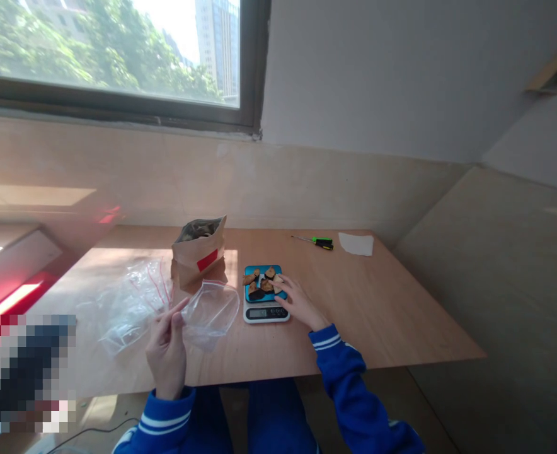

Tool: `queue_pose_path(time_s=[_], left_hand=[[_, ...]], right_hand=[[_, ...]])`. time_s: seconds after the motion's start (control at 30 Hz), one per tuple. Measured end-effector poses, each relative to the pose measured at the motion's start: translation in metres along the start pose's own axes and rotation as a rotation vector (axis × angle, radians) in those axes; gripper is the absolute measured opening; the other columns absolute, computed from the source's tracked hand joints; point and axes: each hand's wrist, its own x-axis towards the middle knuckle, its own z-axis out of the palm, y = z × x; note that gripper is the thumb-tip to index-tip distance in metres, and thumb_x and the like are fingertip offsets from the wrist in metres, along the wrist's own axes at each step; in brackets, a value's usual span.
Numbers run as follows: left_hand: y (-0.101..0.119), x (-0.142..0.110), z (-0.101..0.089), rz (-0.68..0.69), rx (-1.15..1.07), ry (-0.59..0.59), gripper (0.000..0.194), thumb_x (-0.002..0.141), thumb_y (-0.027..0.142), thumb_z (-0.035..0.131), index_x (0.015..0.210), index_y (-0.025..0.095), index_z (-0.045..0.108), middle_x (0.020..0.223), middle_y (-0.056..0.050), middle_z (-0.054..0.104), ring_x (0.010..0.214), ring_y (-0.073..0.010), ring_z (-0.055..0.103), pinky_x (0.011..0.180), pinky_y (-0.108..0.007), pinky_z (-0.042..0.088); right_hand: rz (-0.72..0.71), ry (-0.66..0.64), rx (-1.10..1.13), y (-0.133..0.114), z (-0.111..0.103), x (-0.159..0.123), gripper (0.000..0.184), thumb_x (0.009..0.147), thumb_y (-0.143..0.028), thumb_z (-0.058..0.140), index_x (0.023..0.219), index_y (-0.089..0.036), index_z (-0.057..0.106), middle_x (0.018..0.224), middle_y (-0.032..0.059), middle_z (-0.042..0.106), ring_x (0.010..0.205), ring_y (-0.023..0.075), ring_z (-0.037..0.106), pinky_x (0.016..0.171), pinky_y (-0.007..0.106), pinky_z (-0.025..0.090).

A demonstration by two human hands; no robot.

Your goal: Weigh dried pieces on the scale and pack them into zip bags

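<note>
My left hand (167, 350) pinches the edge of a clear zip-lock bag (212, 312) between thumb and fingers; the bag hangs with its mouth up, left of the scale. A small kitchen scale (266, 312) with a blue platform carries several brown dried slices (256, 289), perhaps dried mushrooms or roots. My right hand (300, 302) reaches over the platform's right side, fingers apart and fingertips at the slices. Whether it grips one cannot be made out. Behind the bag stands an opened brown paper pouch (198, 255) with a red label, its contents mostly hidden.
A pile of clear plastic bags (134, 309) lies on the left of the wooden table (382, 315). Toward the back right are a green-and-black screwdriver (323, 242) and a white paper piece (356, 244). A wall and window (118, 50) stand behind.
</note>
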Motion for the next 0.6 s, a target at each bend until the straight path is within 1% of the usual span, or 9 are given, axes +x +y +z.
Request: queue_pose_path(time_s=[0.07, 0.13, 0.27, 0.4, 0.5, 0.6], left_hand=[[-0.002, -0.002, 0.006, -0.02, -0.011, -0.008, 0.037, 0.09, 0.048, 0.049, 0.102, 0.021, 0.071, 0.091, -0.004, 0.064, 0.085, -0.0183, 0.058, 0.08, -0.031, 0.044], [-0.004, -0.005, 0.009, -0.05, -0.018, -0.019, 0.037, 0.089, 0.049, 0.049, 0.1, 0.021, 0.071, 0.093, -0.004, 0.065, 0.087, -0.0194, 0.059, 0.081, -0.032, 0.044], [-0.009, -0.009, 0.013, -0.116, -0.024, -0.042, 0.04, 0.088, 0.052, 0.049, 0.097, 0.02, 0.07, 0.097, -0.005, 0.067, 0.09, -0.0207, 0.061, 0.081, -0.033, 0.046], [-0.011, -0.013, 0.016, -0.138, -0.03, -0.054, 0.039, 0.088, 0.052, 0.048, 0.098, 0.021, 0.071, 0.095, -0.004, 0.068, 0.089, -0.0203, 0.061, 0.078, -0.031, 0.047], [-0.009, -0.015, 0.02, -0.134, -0.043, -0.054, 0.039, 0.088, 0.052, 0.049, 0.097, 0.021, 0.071, 0.092, -0.004, 0.068, 0.087, -0.0196, 0.062, 0.077, -0.03, 0.047], [-0.009, -0.016, 0.025, -0.133, -0.053, -0.062, 0.038, 0.089, 0.05, 0.049, 0.096, 0.021, 0.072, 0.09, -0.004, 0.067, 0.085, -0.019, 0.062, 0.077, -0.03, 0.047]], right_hand=[[-0.022, -0.052, -0.069, 0.006, 0.006, 0.008, 0.042, 0.086, -0.024, 0.062, 0.127, -0.03, 0.06, 0.137, 0.0116, 0.053, 0.128, 0.027, 0.048, 0.106, 0.049, 0.04], [-0.045, -0.065, -0.107, 0.011, 0.01, 0.013, 0.041, 0.084, -0.021, 0.064, 0.125, -0.028, 0.062, 0.134, 0.0129, 0.055, 0.126, 0.0274, 0.05, 0.105, 0.049, 0.042], [-0.07, -0.009, -0.087, 0.018, 0.018, 0.015, 0.034, 0.084, -0.014, 0.062, 0.114, -0.027, 0.069, 0.122, 0.0113, 0.063, 0.114, 0.0247, 0.058, 0.098, 0.045, 0.049], [-0.044, 0.062, -0.002, 0.017, 0.024, 0.013, 0.027, 0.086, -0.014, 0.058, 0.105, -0.028, 0.072, 0.113, 0.009, 0.067, 0.107, 0.0241, 0.061, 0.094, 0.045, 0.052], [-0.031, 0.092, 0.059, 0.012, 0.023, 0.011, 0.025, 0.089, -0.018, 0.054, 0.103, -0.028, 0.072, 0.11, 0.0079, 0.067, 0.105, 0.023, 0.062, 0.093, 0.042, 0.053], [-0.006, 0.134, 0.158, 0.007, 0.017, 0.01, 0.025, 0.092, -0.02, 0.05, 0.103, -0.026, 0.071, 0.108, 0.0063, 0.069, 0.102, 0.0205, 0.065, 0.093, 0.038, 0.052]])
